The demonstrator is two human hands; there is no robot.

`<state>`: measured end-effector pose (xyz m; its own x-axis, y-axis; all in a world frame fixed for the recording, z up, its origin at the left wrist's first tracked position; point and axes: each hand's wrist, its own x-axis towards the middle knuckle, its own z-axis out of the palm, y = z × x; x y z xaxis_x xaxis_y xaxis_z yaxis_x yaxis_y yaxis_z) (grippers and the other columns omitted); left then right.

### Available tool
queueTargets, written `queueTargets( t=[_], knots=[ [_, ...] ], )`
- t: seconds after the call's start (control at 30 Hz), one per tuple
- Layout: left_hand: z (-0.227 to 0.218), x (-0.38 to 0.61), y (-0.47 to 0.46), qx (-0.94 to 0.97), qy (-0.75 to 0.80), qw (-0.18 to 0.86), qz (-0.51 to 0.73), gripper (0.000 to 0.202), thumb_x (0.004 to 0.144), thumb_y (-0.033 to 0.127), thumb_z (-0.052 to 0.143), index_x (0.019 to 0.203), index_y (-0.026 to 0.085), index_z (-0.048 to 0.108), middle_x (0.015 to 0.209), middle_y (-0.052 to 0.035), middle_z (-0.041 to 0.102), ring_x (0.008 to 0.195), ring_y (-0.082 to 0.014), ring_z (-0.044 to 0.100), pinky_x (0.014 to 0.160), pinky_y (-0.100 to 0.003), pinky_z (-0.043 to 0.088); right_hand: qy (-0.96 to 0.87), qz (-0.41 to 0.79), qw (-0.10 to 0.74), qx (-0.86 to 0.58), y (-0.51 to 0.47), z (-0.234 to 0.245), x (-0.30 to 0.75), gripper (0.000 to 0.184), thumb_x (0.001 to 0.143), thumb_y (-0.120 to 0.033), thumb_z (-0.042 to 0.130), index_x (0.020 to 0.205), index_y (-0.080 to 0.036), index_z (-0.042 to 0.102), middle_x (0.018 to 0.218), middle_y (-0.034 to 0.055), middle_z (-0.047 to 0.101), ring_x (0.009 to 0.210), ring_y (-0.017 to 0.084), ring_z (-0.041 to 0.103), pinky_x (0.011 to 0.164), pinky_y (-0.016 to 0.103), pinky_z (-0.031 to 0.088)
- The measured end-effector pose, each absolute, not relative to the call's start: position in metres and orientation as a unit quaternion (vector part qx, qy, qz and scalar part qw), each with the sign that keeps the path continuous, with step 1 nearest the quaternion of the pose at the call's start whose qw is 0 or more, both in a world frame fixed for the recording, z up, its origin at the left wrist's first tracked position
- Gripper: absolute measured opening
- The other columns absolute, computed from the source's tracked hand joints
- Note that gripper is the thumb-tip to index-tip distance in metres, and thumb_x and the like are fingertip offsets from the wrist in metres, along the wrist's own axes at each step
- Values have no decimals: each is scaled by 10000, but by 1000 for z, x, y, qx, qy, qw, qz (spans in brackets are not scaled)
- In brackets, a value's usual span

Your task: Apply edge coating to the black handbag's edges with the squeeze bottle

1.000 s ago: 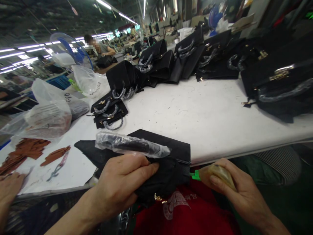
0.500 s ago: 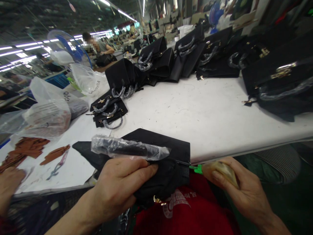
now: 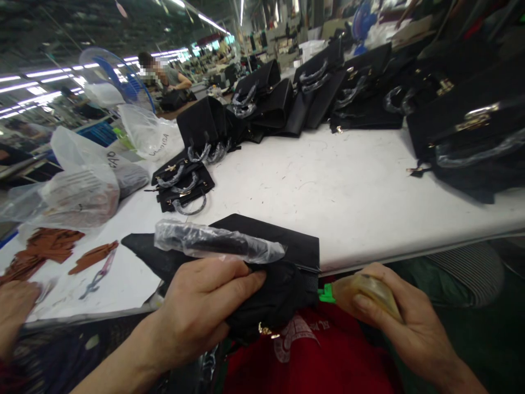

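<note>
A black handbag (image 3: 283, 238) lies at the table's front edge, partly over my lap, its handle (image 3: 217, 243) wrapped in clear plastic. My left hand (image 3: 209, 306) is closed on the bag's bunched black fabric, thumb on top. Gold-coloured hardware (image 3: 268, 330) hangs below that fabric. In my right hand (image 3: 397, 312) is a yellowish, translucent squeeze bottle (image 3: 363, 293) with a green nozzle. The nozzle points left at the bag's right edge; its tip is hidden against the dark material.
Several black handbags (image 3: 262, 104) line the back of the white table (image 3: 353, 186); another bag (image 3: 471, 137) stands at right. Plastic bags (image 3: 82, 186), brown leather pieces (image 3: 53, 246) and a small tool (image 3: 96, 279) lie left. Another person's hand (image 3: 18, 303) rests at far left.
The squeeze bottle in my right hand has shifted slightly left and down, its nozzle now closer against the bag's edge. My left hand keeps its hold, almost still.
</note>
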<state>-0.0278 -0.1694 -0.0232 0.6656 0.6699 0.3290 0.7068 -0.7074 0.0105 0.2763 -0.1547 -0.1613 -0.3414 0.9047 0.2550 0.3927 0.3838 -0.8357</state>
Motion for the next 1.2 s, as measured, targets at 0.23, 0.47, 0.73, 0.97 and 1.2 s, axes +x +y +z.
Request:
queueTargets(
  t=[0.23, 0.47, 0.73, 0.97, 1.2],
  knots=[
    [-25, -27, -170, -908, -381, 63, -162, 237, 925, 56, 452, 1058, 143, 626, 830, -34, 642, 670, -139, 593, 553, -286, 407, -715, 346, 386, -470, -152, -162, 274, 89, 970, -349, 573, 964, -262, 586, 756, -68, 612, 612, 93, 582, 557, 190, 461],
    [-23, -25, -170, -907, -383, 68, -161, 218, 950, 96, 448, 1049, 139, 638, 820, -35, 651, 666, -140, 609, 548, -279, 429, -679, 420, 403, -447, -162, -154, 269, 116, 958, -360, 580, 994, -253, 607, 802, -46, 653, 670, 121, 638, 588, 181, 506],
    [-24, -26, -173, -905, -389, 71, -157, 224, 959, 110, 435, 1055, 139, 635, 829, -42, 657, 681, -145, 620, 552, -279, 437, -684, 402, 403, -457, -165, -146, 270, 82, 948, -347, 590, 971, -274, 620, 794, -60, 658, 655, 108, 635, 567, 156, 496],
    [-27, -27, -172, -910, -373, 66, -171, 237, 924, 75, 461, 1074, 116, 639, 837, -56, 639, 688, -156, 603, 553, -288, 434, -688, 393, 387, -472, -161, -147, 271, 115, 934, -360, 607, 960, -251, 636, 772, -46, 671, 625, 127, 638, 557, 189, 506],
    [-22, -26, -174, -905, -388, 57, -166, 265, 889, 46, 482, 1102, 105, 629, 857, -63, 629, 718, -159, 602, 580, -278, 462, -686, 414, 386, -456, -161, -138, 269, 100, 941, -342, 608, 1002, -267, 632, 802, -50, 681, 639, 122, 645, 557, 184, 506]
  ],
)
